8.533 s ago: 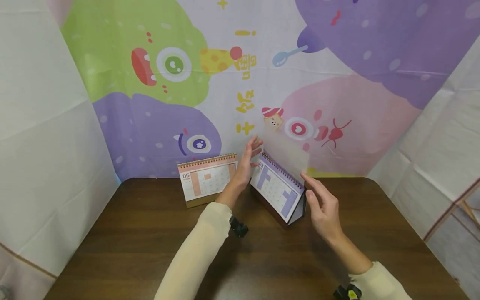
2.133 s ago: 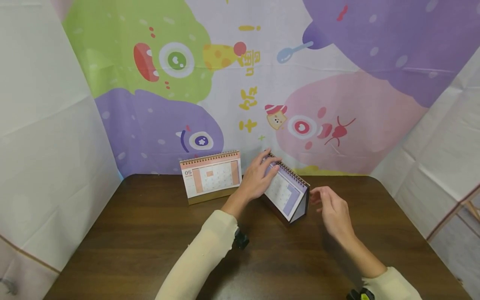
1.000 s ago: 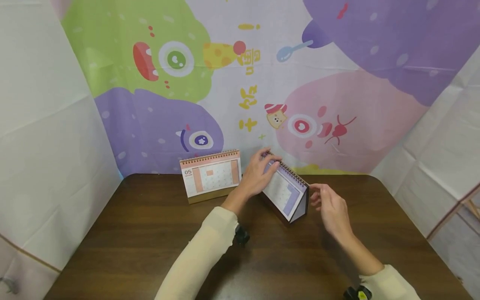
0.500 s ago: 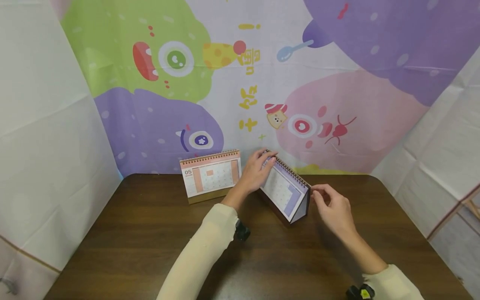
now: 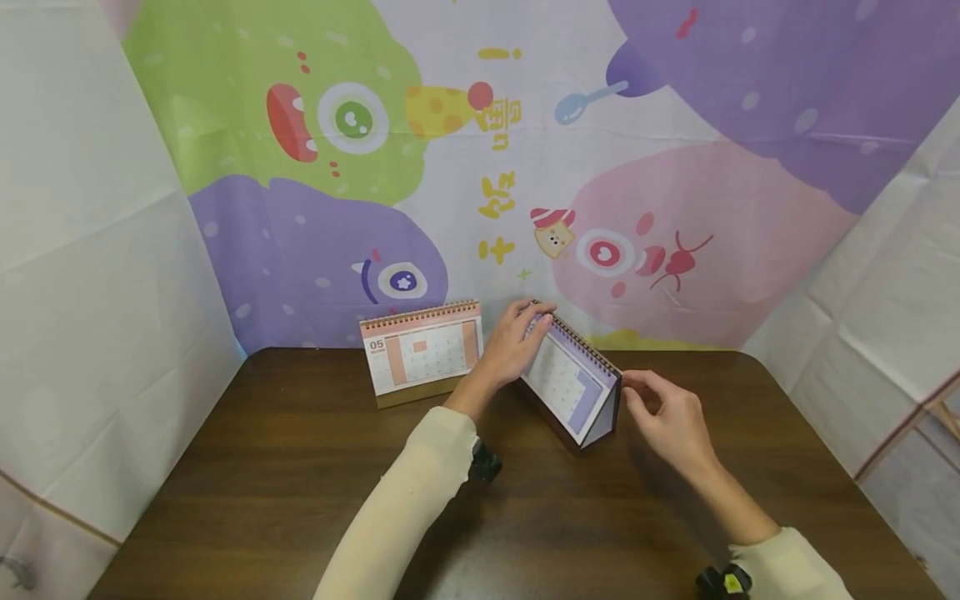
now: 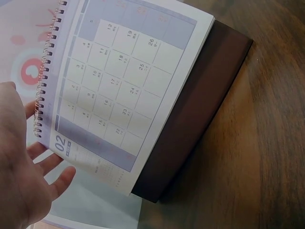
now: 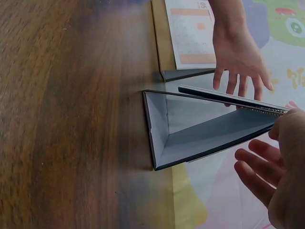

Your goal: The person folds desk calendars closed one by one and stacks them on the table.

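Note:
A purple spiral-bound desk calendar (image 5: 558, 379) stands at an angle like a tent on the table. The left wrist view reads 02 on its front page (image 6: 107, 86). My left hand (image 5: 510, 346) rests at its upper left corner, fingers straight and spread by the spiral in the right wrist view. At the upper right corner, my right hand (image 5: 671, 421) pinches the calendar with thumb and index finger, the other fingers (image 7: 257, 167) held away. The index fingertip is hidden in the right wrist view. The hollow triangular side of the stand (image 7: 205, 136) shows there.
A second desk calendar (image 5: 427, 354), orange and marked 05, stands to the left, close to my left hand. Behind the dark wooden table (image 5: 525, 533) hangs a cloth printed with cartoon monsters (image 5: 337, 275). White cloth walls (image 5: 90, 275) flank both sides.
The calendar showed 03 with a raised sheet earlier; now it shows 02. My left hand has come onto its upper left corner. My right thumb and index have closed at the right corner.

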A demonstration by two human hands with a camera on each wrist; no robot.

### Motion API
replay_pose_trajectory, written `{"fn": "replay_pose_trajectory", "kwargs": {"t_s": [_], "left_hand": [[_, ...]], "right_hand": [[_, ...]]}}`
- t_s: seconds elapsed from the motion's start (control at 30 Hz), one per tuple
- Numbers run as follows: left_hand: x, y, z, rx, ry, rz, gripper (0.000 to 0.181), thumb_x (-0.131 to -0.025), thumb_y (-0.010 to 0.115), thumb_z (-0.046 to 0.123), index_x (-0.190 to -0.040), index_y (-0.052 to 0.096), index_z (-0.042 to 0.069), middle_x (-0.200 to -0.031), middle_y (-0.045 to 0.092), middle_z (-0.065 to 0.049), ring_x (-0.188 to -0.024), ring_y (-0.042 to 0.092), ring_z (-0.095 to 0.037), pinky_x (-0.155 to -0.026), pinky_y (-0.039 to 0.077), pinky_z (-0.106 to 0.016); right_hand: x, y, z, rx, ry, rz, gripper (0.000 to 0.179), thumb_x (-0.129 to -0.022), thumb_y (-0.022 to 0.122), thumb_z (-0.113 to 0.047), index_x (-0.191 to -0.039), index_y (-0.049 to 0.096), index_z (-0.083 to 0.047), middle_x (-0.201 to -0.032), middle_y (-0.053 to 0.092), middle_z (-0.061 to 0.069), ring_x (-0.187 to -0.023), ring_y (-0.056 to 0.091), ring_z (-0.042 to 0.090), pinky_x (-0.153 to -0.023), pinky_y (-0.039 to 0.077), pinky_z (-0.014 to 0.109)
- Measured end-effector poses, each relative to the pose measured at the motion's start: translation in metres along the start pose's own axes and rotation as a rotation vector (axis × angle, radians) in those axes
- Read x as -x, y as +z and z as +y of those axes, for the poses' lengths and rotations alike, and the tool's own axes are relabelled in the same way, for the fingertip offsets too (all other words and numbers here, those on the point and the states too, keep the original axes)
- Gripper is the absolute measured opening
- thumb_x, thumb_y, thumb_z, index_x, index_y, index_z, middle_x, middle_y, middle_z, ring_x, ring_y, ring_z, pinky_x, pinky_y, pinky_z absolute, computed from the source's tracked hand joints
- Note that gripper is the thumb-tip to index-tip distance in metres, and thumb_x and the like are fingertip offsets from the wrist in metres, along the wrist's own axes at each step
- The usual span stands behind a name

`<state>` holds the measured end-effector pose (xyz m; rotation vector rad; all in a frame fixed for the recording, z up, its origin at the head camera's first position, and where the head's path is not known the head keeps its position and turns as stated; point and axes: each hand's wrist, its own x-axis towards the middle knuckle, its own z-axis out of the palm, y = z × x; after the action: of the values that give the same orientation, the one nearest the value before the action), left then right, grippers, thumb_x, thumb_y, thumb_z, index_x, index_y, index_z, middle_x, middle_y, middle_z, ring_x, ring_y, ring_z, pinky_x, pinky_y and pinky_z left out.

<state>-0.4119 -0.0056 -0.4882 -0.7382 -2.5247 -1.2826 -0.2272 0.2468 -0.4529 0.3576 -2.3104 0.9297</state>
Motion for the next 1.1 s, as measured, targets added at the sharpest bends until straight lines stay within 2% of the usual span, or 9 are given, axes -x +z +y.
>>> {"fn": "replay_pose_trajectory", "kwargs": {"t_s": [0.27, 0.33, 0.47, 0.67, 0.77, 0.87, 0.93, 1.0, 1.1], "left_hand": [[0.025, -0.03, 0.057, 0.043, -0.022, -0.038, 0.06, -0.119, 0.037, 0.06, -0.16, 0.064, 0.024, -0.178, 0.043, -0.021, -0.168, 0.041, -0.043, -0.135, 0.036, -0.069], [0.027, -0.033, 0.063, 0.043, -0.03, -0.048, 0.06, -0.12, 0.037, 0.058, -0.161, 0.062, 0.022, -0.179, 0.041, -0.022, -0.169, 0.039, -0.044, -0.136, 0.034, -0.069], [0.023, -0.028, 0.054, 0.033, -0.031, -0.049, 0.061, -0.119, 0.035, 0.061, -0.162, 0.062, 0.025, -0.18, 0.041, -0.02, -0.17, 0.039, -0.042, -0.137, 0.035, -0.068], [0.006, -0.006, 0.012, 0.025, -0.034, -0.027, 0.058, -0.116, 0.038, 0.07, -0.16, 0.062, 0.039, -0.182, 0.04, -0.006, -0.171, 0.038, -0.032, -0.137, 0.035, -0.064], [0.006, -0.004, 0.011, 0.007, -0.046, -0.022, 0.056, -0.117, 0.04, 0.067, -0.159, 0.063, 0.038, -0.182, 0.041, -0.007, -0.171, 0.039, -0.033, -0.137, 0.036, -0.063], [0.012, -0.01, 0.024, -0.01, -0.035, -0.017, 0.058, -0.117, 0.037, 0.066, -0.16, 0.063, 0.035, -0.181, 0.042, -0.01, -0.169, 0.041, -0.035, -0.135, 0.038, -0.066], [0.017, -0.017, 0.036, 0.025, -0.029, -0.025, 0.058, -0.118, 0.038, 0.064, -0.16, 0.062, 0.033, -0.181, 0.041, -0.012, -0.17, 0.04, -0.036, -0.135, 0.036, -0.068], [0.024, -0.027, 0.055, 0.019, -0.038, -0.036, 0.056, -0.12, 0.038, 0.056, -0.161, 0.062, 0.027, -0.18, 0.041, -0.017, -0.169, 0.04, -0.039, -0.136, 0.036, -0.068], [0.031, -0.036, 0.075, 0.019, -0.058, -0.049, 0.052, -0.122, 0.04, 0.044, -0.162, 0.061, 0.019, -0.18, 0.04, -0.022, -0.17, 0.039, -0.043, -0.137, 0.035, -0.066]], "right_hand": [[-0.001, 0.002, 0.001, -0.028, -0.059, 0.016, 0.025, -0.093, 0.08, 0.011, -0.115, 0.084, -0.001, -0.097, 0.087, 0.014, -0.085, 0.068, -0.006, -0.07, 0.053, 0.008], [-0.001, 0.002, 0.001, -0.033, -0.067, 0.019, 0.025, -0.092, 0.08, 0.012, -0.115, 0.084, 0.0, -0.096, 0.087, 0.014, -0.085, 0.068, -0.007, -0.07, 0.053, 0.007], [-0.002, 0.003, 0.003, -0.031, -0.099, 0.032, 0.026, -0.09, 0.081, 0.015, -0.112, 0.084, 0.002, -0.094, 0.087, 0.015, -0.082, 0.068, -0.006, -0.069, 0.051, 0.007], [-0.005, 0.003, 0.005, -0.021, -0.141, 0.044, 0.027, -0.087, 0.082, 0.017, -0.11, 0.084, 0.003, -0.095, 0.087, 0.017, -0.081, 0.071, -0.003, -0.071, 0.052, 0.003], [-0.005, 0.002, 0.006, -0.023, -0.144, 0.042, 0.027, -0.087, 0.083, 0.016, -0.11, 0.084, 0.003, -0.094, 0.087, 0.016, -0.081, 0.071, -0.003, -0.071, 0.053, 0.002], [-0.005, 0.002, 0.006, -0.025, -0.144, 0.044, 0.027, -0.087, 0.084, 0.015, -0.11, 0.084, 0.002, -0.092, 0.087, 0.014, -0.08, 0.071, -0.004, -0.071, 0.053, 0.003], [-0.005, 0.001, 0.007, -0.025, -0.145, 0.044, 0.028, -0.087, 0.085, 0.015, -0.111, 0.084, 0.001, -0.092, 0.087, 0.013, -0.081, 0.071, -0.003, -0.071, 0.052, 0.003], [-0.006, 0.001, 0.007, -0.028, -0.146, 0.042, 0.028, -0.087, 0.085, 0.014, -0.111, 0.085, 0.0, -0.094, 0.087, 0.013, -0.082, 0.071, -0.004, -0.071, 0.053, 0.003], [-0.006, 0.0, 0.008, -0.025, -0.148, 0.04, 0.029, -0.087, 0.086, 0.014, -0.112, 0.085, 0.0, -0.095, 0.087, 0.013, -0.083, 0.071, -0.006, -0.072, 0.053, 0.002]]}}
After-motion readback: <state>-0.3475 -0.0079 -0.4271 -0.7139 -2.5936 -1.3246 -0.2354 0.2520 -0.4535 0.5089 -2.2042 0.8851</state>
